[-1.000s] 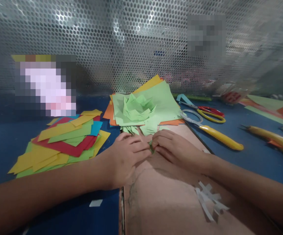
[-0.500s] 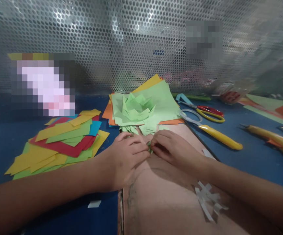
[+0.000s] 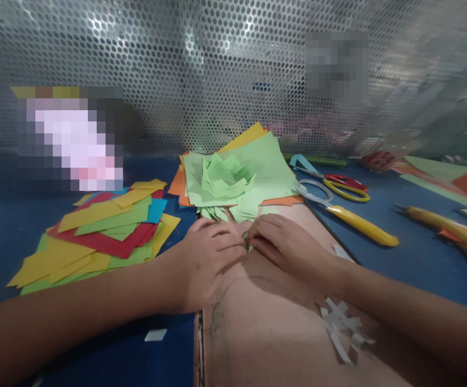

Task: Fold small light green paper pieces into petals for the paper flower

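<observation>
A small piece of green paper (image 3: 248, 243) shows between my two hands, mostly covered by the fingers. My right hand (image 3: 280, 241) is closed in a pinch on its edge. My left hand (image 3: 211, 258) has its fingers curled over the other side of the same piece, with the fingertips hidden. Both hands rest low over the pinkish board (image 3: 257, 328). Just beyond them lie green folded paper pieces (image 3: 245, 208). A green folded paper ring with pointed tips (image 3: 228, 176) sits on the stacked coloured sheets (image 3: 276, 161) behind.
At left is a pile of coloured paper strips (image 3: 108, 226). To the right lie red-and-yellow-handled scissors (image 3: 346, 188), a yellow-handled tool with a ring (image 3: 362, 226) and a yellow glue gun (image 3: 451, 231). White paper scraps (image 3: 344, 325) lie near my right forearm. A perforated metal panel (image 3: 233, 70) stands behind.
Both hands stay almost in place around the green paper. My right fingers have shifted very slightly; the view has drifted a little.
</observation>
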Motion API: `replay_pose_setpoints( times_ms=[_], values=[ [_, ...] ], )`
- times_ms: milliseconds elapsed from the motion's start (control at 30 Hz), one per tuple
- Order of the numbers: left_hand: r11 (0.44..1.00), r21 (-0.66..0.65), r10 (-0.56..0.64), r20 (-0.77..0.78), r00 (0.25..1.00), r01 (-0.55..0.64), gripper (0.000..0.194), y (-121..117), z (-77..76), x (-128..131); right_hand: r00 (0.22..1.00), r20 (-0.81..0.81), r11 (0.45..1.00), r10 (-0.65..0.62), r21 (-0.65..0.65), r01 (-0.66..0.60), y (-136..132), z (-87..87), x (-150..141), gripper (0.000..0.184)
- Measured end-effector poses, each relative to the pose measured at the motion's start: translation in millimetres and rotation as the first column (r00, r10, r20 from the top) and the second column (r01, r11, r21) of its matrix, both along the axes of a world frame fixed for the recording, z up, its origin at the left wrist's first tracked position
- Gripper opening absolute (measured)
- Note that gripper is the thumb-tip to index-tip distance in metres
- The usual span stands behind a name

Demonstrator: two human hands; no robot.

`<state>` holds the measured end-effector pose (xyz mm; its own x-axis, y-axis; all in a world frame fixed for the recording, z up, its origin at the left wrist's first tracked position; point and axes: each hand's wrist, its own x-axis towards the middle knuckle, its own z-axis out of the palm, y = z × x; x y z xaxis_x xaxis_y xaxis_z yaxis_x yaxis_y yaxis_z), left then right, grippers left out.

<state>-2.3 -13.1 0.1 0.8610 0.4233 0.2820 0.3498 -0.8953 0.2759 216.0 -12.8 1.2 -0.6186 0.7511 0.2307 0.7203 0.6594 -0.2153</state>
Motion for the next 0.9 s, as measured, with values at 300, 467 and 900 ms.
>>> replay_pose_setpoints(
  times_ms=[300, 467, 900],
  values=[
    [0.999, 0.039, -0.015, -0.032, 0.999, 0.017, 0.037, 1.4, -1.2, 1.6, 0.966, -0.143, 0.951, 0.216, -0.194, -0.241, 10.7, 7.1, 22.6, 0.011],
    [0.998, 0.061, -0.020, -0.045, 0.999, 0.023, 0.039, 2.2, -1.0, 0.9, 0.944, -0.151, 0.923, 0.292, -0.214, -0.319, 14.3, 7.6, 26.4, 0.013],
    [0.999, 0.037, -0.015, -0.046, 0.999, 0.017, 0.041, 4.8, -0.2, -0.7, 0.989, -0.120, 0.979, 0.083, -0.173, -0.103, 6.1, 4.6, 6.2, 0.014]
  ],
)
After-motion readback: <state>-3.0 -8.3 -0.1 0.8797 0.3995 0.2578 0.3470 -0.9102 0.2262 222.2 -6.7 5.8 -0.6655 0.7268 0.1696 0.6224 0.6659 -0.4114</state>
